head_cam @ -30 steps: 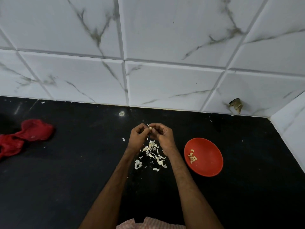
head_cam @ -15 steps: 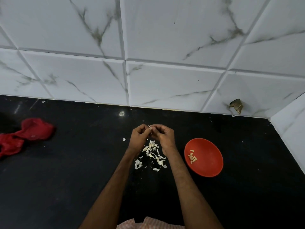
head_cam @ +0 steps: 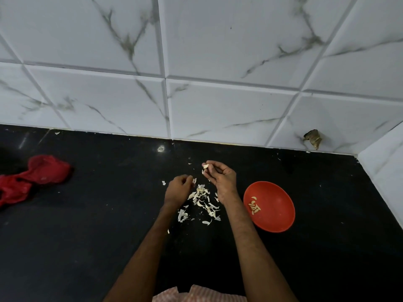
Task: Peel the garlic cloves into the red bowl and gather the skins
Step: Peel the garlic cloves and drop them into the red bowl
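Observation:
My right hand [head_cam: 221, 177] pinches a pale garlic clove [head_cam: 206, 166] at its fingertips, held above the black counter [head_cam: 87, 225]. My left hand [head_cam: 177, 188] has come away to the lower left, fingers curled, with a scrap of white skin [head_cam: 194, 180] at its fingertips. Below and between the hands lies a loose scatter of white garlic skins [head_cam: 202, 201]. The red bowl [head_cam: 274, 216] sits to the right of my right wrist with several peeled cloves [head_cam: 254, 207] inside.
A crumpled red cloth [head_cam: 30, 179] lies at the counter's left. White marble tiles [head_cam: 196, 83] form the back wall and the right corner wall [head_cam: 386, 171]. A broken spot [head_cam: 313, 138] marks the tile at back right. Small skin flecks dot the counter.
The hands were joined on the clove; now my left hand has pulled down and left with a piece of skin, while my right hand keeps the clove.

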A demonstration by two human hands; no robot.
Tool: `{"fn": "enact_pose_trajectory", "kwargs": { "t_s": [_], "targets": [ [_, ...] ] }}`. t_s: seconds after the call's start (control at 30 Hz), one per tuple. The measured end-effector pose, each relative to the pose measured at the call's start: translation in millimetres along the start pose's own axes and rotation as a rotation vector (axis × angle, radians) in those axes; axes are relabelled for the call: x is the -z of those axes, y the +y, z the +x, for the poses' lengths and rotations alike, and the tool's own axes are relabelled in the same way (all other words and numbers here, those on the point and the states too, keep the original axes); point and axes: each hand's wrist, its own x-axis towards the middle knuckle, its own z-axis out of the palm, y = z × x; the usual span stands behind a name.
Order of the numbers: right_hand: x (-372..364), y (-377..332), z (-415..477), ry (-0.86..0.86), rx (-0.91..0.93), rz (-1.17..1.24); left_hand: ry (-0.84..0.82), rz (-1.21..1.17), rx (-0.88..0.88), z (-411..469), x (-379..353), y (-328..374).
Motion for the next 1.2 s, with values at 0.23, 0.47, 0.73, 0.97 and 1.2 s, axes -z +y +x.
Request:
{"fn": "enact_pose_trajectory", "kwargs": {
  "t_s": [0.23, 0.47, 0.73, 0.97, 1.2],
  "targets": [
    [-3, -1, 0, -0.017, 0.056, -0.087, 0.058, 0.449, -0.09, 0, 7, 12],
    [-4, 1, -1, 0.0, 0.071, -0.098, 0.063, 0.577, -0.056, -2, 8, 29],
    [-1, 3, -3, 0.031, 0.086, -0.114, -0.075, -0.182, -0.31, 4, 1, 32],
    [3, -3, -4, -0.148, 0.082, -0.172, 0.087, -0.132, -0.271, 4, 1, 29],
    [0, -2, -3, -0.155, 0.144, -0.271, 0.149, -0.122, -0.344, 1, 6, 31]
  ]
}}
